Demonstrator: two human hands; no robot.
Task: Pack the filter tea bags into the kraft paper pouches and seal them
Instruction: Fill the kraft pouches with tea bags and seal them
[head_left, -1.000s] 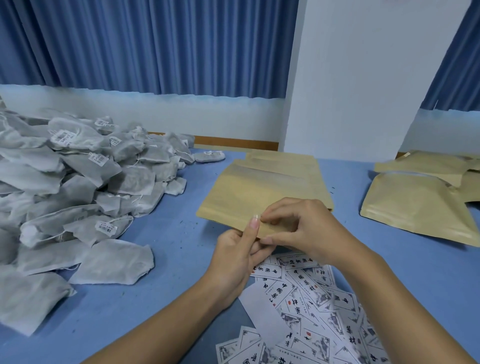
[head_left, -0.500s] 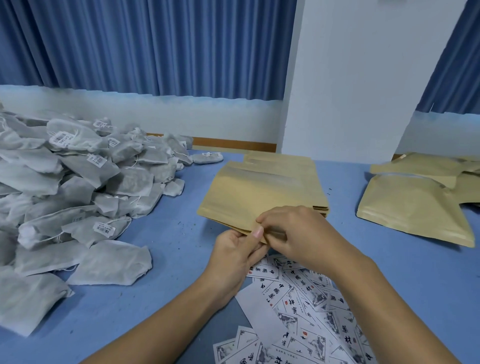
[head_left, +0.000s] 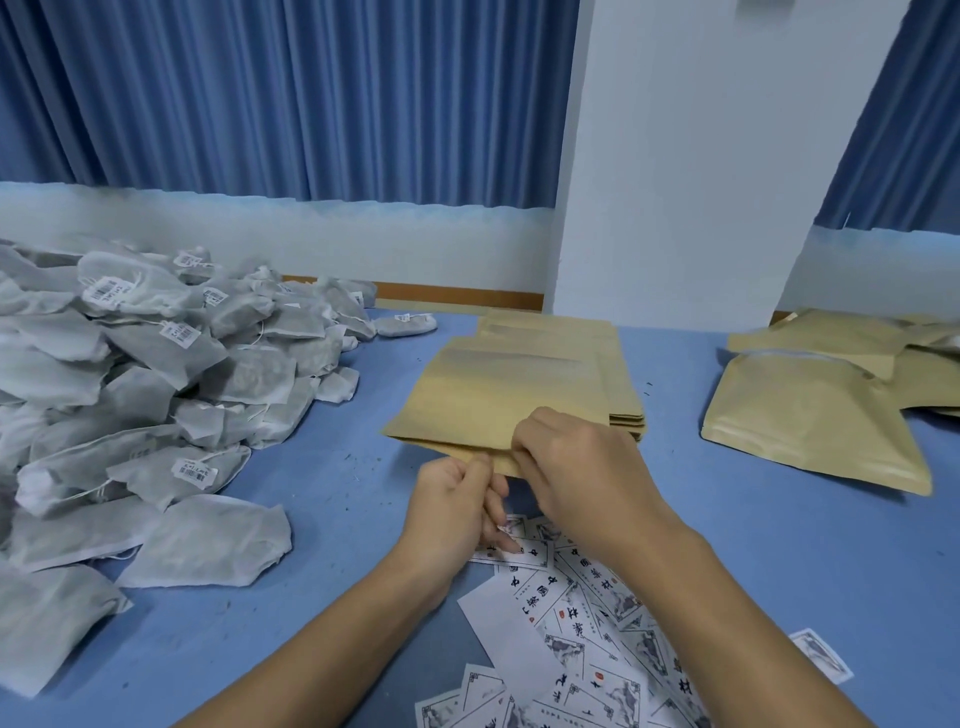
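Note:
A flat kraft paper pouch (head_left: 493, 395) lies on top of a stack of empty pouches (head_left: 621, 384) in the middle of the blue table. My left hand (head_left: 452, 506) pinches the pouch's near edge with thumb and forefinger. My right hand (head_left: 576, 467) grips the same edge from above, fingers curled over it. A large heap of grey filter tea bags (head_left: 156, 395) with barcode tags covers the left side of the table.
Filled kraft pouches (head_left: 815, 421) lie at the right. Loose printed paper labels (head_left: 587, 623) are scattered under my forearms near the front edge. Blue curtains and a white pillar (head_left: 691, 156) stand behind the blue table (head_left: 779, 545).
Both hands have shifted slightly forward along the pouch's near edge, and the right hand's fingers now curl further over it. The pouch's near end has lifted a little off the stack.

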